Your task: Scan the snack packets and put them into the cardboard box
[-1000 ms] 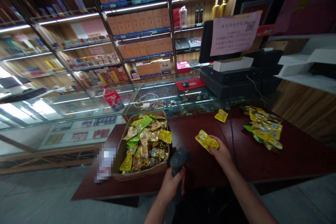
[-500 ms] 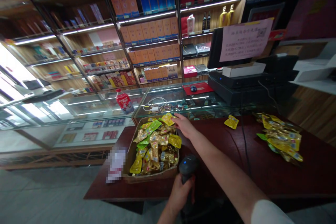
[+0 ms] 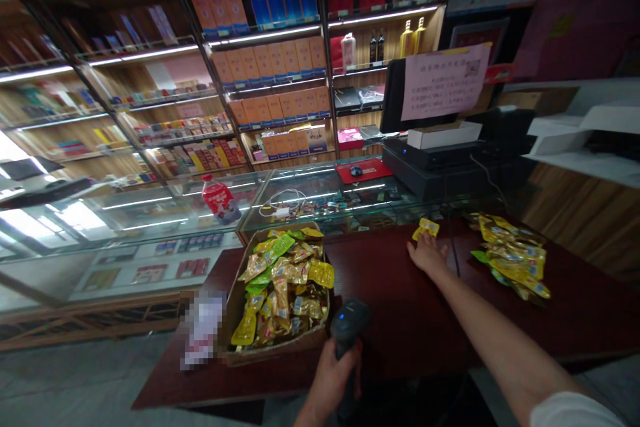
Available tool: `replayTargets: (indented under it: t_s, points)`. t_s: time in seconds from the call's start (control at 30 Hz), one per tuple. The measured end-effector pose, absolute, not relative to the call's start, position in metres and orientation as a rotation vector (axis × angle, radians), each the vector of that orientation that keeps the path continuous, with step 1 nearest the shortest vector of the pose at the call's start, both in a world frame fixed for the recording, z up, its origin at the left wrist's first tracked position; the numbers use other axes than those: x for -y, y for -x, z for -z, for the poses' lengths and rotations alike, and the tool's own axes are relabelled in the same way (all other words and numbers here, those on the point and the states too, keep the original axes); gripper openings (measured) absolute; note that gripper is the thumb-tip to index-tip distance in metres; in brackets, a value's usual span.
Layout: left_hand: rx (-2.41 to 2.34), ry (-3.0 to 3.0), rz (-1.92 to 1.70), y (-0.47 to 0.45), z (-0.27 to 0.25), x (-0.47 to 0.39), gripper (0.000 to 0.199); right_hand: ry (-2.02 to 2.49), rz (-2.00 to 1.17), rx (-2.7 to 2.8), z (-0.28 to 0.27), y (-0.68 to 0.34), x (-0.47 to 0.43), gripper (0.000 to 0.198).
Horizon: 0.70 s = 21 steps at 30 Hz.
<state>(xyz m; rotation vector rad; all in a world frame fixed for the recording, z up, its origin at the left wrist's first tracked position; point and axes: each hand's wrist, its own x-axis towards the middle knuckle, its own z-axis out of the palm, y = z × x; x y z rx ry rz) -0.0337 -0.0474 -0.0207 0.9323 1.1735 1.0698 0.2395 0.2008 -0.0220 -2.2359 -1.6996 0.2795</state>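
The table (image 3: 395, 340) looks like smooth dark wood, faintly glossy. Toward seven o'clock I see a box (image 3: 280, 347) of matt cardboard, its packets (image 3: 281, 287) crinkled and shiny, foil or plastic film; the pile (image 3: 515, 257) at four gleams likewise. The scanner (image 3: 350, 321) at six is smooth dark plastic. At nine, the bottle (image 3: 219, 200) is glossy plastic; at two, the sign (image 3: 445, 83) is matt paper. The sleeve (image 3: 570, 411) at five is soft-looking cloth.
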Motion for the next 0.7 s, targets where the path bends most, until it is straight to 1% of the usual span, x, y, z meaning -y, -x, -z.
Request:
replayTargets:
  t_s: [0.07, 0.2, 0.3, 0.37, 0.4, 0.43, 0.5, 0.57, 0.63, 0.7]
  points:
    - [-1.177, -0.935, -1.075, 0.034, 0.022, 0.047, 0.058, 2.137, -0.176, 1.807, 0.030, -0.231, -0.185, 0.055]
    - [-1.174, -0.941, -1.080, 0.034, 0.025, 0.047, 0.057, 1.815, 0.063, 1.952, 0.045, -0.197, -0.131, 0.034]
    - [-1.189, -0.932, -1.072, 0.035, 0.027, 0.047, 0.057, 1.671, 0.088, 1.937, 0.053, -0.185, -0.095, 0.025]
    - [-1.201, -0.937, -1.069, 0.036, 0.027, 0.047, 0.055, 1.632, 0.014, 1.898, 0.056, -0.184, -0.081, 0.019]
    - [-1.203, -0.945, -1.070, 0.036, 0.027, 0.047, 0.054, 1.620, -0.036, 1.874, 0.058, -0.184, -0.077, 0.020]
    - [-1.201, -0.954, -1.071, 0.036, 0.027, 0.047, 0.053, 1.616, -0.075, 1.845, 0.059, -0.186, -0.075, 0.026]
    - [-1.205, -0.965, -1.074, 0.035, 0.026, 0.047, 0.053, 1.651, -0.086, 1.766, 0.062, -0.187, -0.074, 0.045]
    - [-1.213, -0.971, -1.076, 0.035, 0.025, 0.046, 0.054, 1.724, -0.036, 1.708, 0.063, -0.186, -0.075, 0.057]
    - [-1.214, -0.986, -1.080, 0.034, 0.023, 0.046, 0.054, 1.768, -0.003, 1.714, 0.064, -0.183, -0.077, 0.059]
    - [-1.211, -1.000, -1.084, 0.034, 0.023, 0.046, 0.054, 1.758, -0.016, 1.758, 0.064, -0.181, -0.078, 0.054]
